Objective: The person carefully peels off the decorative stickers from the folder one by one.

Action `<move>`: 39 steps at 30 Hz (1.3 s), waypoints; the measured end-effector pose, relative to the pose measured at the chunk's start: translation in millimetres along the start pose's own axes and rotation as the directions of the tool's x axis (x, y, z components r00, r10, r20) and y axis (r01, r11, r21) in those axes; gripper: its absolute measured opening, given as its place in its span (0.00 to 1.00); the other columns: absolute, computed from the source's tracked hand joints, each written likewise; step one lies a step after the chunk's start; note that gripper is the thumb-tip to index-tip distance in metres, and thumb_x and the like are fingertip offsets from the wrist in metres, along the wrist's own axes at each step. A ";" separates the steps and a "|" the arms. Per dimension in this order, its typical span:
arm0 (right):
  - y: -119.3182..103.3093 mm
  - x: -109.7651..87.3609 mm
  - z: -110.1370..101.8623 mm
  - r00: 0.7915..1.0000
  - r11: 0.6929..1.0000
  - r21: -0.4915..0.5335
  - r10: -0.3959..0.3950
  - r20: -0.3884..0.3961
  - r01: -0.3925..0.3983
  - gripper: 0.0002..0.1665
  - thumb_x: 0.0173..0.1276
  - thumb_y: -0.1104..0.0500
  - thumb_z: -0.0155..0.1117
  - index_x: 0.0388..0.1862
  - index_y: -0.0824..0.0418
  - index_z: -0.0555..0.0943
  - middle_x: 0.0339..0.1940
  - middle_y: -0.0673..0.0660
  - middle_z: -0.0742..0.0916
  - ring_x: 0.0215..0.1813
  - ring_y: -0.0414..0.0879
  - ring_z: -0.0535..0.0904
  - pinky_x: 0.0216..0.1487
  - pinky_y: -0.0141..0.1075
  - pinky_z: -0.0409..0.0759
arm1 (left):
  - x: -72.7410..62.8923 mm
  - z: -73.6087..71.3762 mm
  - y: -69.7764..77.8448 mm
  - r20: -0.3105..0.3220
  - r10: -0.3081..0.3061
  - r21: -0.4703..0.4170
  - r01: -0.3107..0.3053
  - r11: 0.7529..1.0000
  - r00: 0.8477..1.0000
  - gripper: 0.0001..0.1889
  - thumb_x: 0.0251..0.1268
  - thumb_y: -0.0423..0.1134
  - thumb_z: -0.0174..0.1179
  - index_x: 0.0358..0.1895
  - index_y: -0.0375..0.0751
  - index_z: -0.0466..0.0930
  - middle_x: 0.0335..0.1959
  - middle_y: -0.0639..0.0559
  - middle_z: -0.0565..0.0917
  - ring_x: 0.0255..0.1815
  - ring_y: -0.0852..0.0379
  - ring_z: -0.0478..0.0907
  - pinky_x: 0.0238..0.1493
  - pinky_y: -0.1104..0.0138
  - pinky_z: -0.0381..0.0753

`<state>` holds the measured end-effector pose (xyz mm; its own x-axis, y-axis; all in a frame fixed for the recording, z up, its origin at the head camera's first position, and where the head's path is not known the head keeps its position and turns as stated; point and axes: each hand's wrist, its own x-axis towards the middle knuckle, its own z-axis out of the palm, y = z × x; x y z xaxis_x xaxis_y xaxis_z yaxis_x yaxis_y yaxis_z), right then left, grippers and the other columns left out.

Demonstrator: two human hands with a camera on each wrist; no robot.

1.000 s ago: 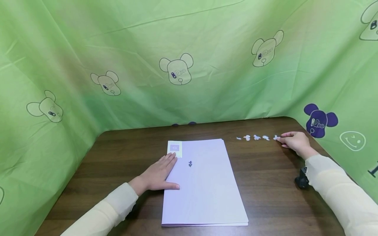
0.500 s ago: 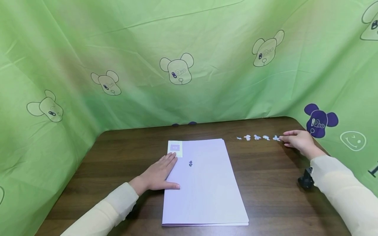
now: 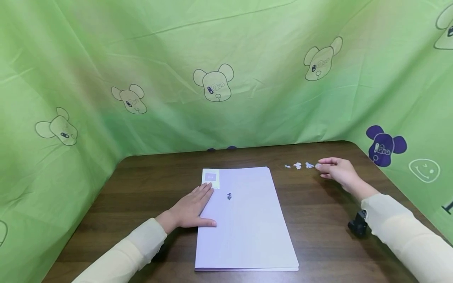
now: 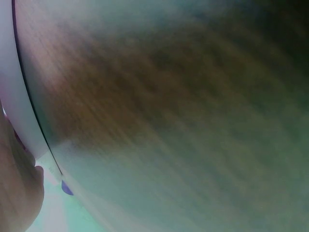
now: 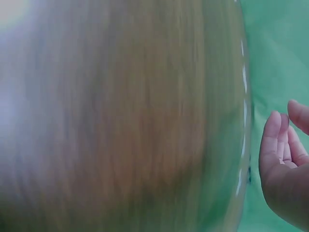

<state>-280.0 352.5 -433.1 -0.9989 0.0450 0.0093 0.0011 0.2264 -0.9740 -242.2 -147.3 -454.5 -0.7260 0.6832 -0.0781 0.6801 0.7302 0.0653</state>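
Observation:
A large pale lavender folder or stack of sheets (image 3: 245,232) lies on the brown wooden table (image 3: 155,169). My left hand (image 3: 192,208) rests flat on its left edge, fingers straight and thumb spread. Near those fingertips, a small label (image 3: 210,177) marks the top left corner. To the right of the folder, small ragged-edged white and bluish pieces (image 3: 297,166) lie in a row. My right hand (image 3: 337,171) is at the row's right end, fingertips over a whitish piece (image 3: 317,166); I cannot tell whether they pinch it. The hand covers the table behind it.
A black wrist camera (image 3: 358,224) hangs under the right sleeve (image 3: 400,224). Green cloth (image 3: 247,118) printed with animal heads stands behind the table and along both sides. A small dark mark (image 3: 229,196) shows on the folder's upper part.
My right hand has left the piece at the far right, drawn back slightly, then moved left to the neighbouring piece. That far-right piece is now hidden from view. My left hand stays put.

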 end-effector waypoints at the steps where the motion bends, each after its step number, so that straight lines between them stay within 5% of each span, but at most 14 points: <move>1: -1.4 -0.6 5.2 1.000 1.000 0.000 -0.003 0.010 0.003 0.21 0.68 0.66 0.63 0.54 0.78 0.71 0.34 0.45 0.84 0.36 0.36 0.83 0.41 0.32 0.83 | 0.2 0.2 0.1 0.001 0.000 -0.001 0.000 1.000 1.000 0.60 0.54 0.82 0.38 0.78 0.37 0.42 0.79 0.45 0.42 0.78 0.52 0.36 0.74 0.60 0.42; 16: -17.8 -12.8 89.0 0.987 0.998 0.067 -0.028 0.157 0.017 0.27 0.66 0.65 0.66 0.56 0.82 0.69 0.36 0.49 0.86 0.38 0.41 0.83 0.39 0.34 0.83 | -1.5 -2.9 3.0 -0.009 0.005 0.000 -0.005 1.000 1.000 0.59 0.55 0.81 0.40 0.78 0.36 0.45 0.79 0.44 0.44 0.78 0.50 0.38 0.74 0.58 0.44; 39: -47.2 -30.3 191.9 0.942 0.999 -0.020 -0.040 0.334 0.049 0.22 0.63 0.67 0.67 0.52 0.78 0.75 0.35 0.57 0.83 0.36 0.45 0.80 0.40 0.39 0.83 | -1.2 -1.3 2.0 0.005 -0.018 -0.010 0.018 1.000 1.000 0.60 0.53 0.83 0.37 0.78 0.39 0.43 0.79 0.47 0.42 0.78 0.53 0.36 0.74 0.60 0.42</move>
<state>-258.6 153.7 -430.8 -0.9560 -0.2919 -0.0280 -0.0474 0.2478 -0.9677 -240.1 -146.7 -453.0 -0.7378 0.6697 -0.0841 0.6656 0.7426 0.0738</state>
